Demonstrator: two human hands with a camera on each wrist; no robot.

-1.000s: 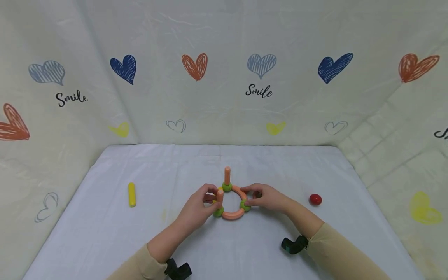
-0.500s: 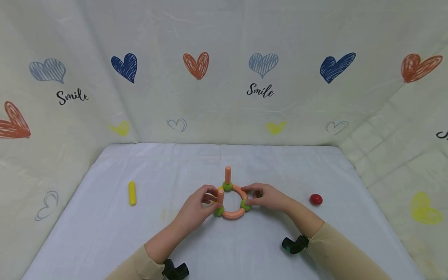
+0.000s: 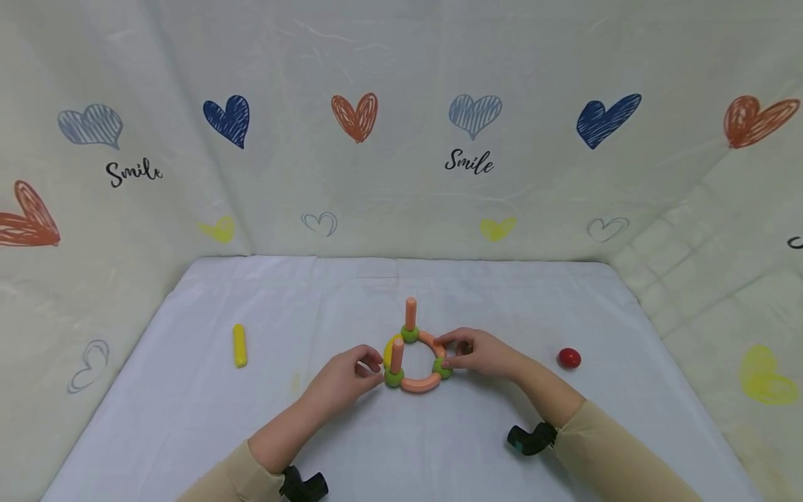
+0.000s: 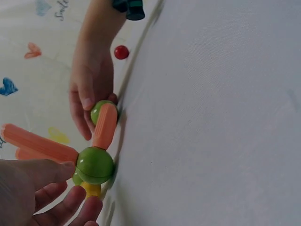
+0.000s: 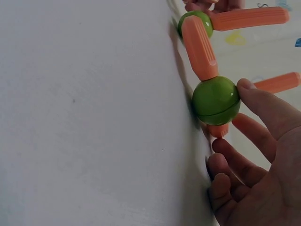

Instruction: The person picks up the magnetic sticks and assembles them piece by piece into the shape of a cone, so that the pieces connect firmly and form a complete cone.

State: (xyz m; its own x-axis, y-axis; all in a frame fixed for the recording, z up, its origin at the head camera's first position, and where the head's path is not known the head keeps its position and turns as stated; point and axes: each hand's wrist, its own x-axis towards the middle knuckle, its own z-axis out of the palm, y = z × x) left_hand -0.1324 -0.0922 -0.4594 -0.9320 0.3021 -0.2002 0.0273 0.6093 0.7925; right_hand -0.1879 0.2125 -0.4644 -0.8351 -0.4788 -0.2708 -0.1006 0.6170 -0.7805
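Note:
On the white tabletop lies a ring of toy rods and balls [image 3: 422, 385]: curved salmon rods, a curved yellow rod [image 3: 389, 347] on the left side, and green balls joining them. Two straight salmon rods stand upright, one on the front left ball [image 3: 394, 378], one on the back ball [image 3: 410, 335]. My right hand [image 3: 483, 353] holds the ring's right side, thumb on the right green ball [image 5: 216, 100] and a finger at the curved rod behind it. Just left of the ring my left hand [image 3: 343, 380] is loosely bent, holding nothing, fingertips close to the front left ball.
A straight yellow rod [image 3: 240, 346] lies at the left of the table. To the right sits a red ball [image 3: 569, 358]. Behind the table hangs a pale cloth [image 3: 401, 188] printed with hearts.
My left hand has let go of the front left upright rod and drawn back to the left, uncovering the yellow curved rod. The right hand keeps its hold on the ring.

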